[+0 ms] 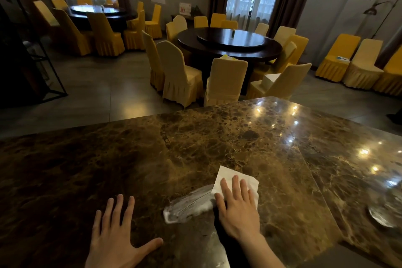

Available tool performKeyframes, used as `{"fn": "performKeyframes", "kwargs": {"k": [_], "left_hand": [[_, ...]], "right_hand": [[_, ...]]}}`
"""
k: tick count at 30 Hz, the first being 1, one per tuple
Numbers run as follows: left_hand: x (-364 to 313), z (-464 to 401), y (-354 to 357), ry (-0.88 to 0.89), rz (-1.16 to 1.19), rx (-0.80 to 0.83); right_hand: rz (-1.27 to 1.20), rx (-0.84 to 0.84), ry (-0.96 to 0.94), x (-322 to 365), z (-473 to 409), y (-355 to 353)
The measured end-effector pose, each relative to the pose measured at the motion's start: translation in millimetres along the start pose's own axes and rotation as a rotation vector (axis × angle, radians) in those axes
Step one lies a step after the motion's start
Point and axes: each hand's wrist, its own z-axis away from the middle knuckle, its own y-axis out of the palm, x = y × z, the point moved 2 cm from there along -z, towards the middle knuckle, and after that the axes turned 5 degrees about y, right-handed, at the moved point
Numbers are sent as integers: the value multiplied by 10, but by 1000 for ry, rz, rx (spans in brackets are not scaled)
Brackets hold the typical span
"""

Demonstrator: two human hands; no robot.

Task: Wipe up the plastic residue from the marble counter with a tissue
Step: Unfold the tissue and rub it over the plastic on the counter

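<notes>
A white tissue [226, 175] lies flat on the brown marble counter [152, 159]. My right hand [238, 209] presses down on it with the fingers spread, covering its near half. A whitish, streaky smear of residue [187, 205] stretches on the counter from the tissue's left edge toward the left. My left hand [117, 235] rests flat on the marble to the left of the smear, fingers apart, holding nothing.
A shiny roundish mark or object [382, 216] sits at the counter's right side. Beyond the counter's far edge stand round dark dining tables [228, 43] ringed by yellow-covered chairs [180, 74]. A black metal frame [43, 61] stands at the left.
</notes>
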Motion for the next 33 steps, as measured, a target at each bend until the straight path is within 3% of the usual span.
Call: {"fn": "performKeyframes", "kwargs": {"k": [3,10,15,20,23,29,33], "left_hand": [[-5,0,-2,0,-11,-5],[-20,0,-39,1,-30,19],[-25,5,-54,-2,-28,41],[-27,-1,-57,1,-36,53],[-42,-1,-71,-1,-33,61],[23,57,-79,-26,-2,38],[48,29,-23,-22,10,43]], "right_hand": [[-22,35,-40,235,64,78],[-2,116,-377,559,362,269],[35,24,-201,106,178,50],[-1,39,2,-78,-30,-76],[-27,61,-79,206,51,42],[-4,167,-452,735,385,339],[31,90,-386,440,274,202]]}}
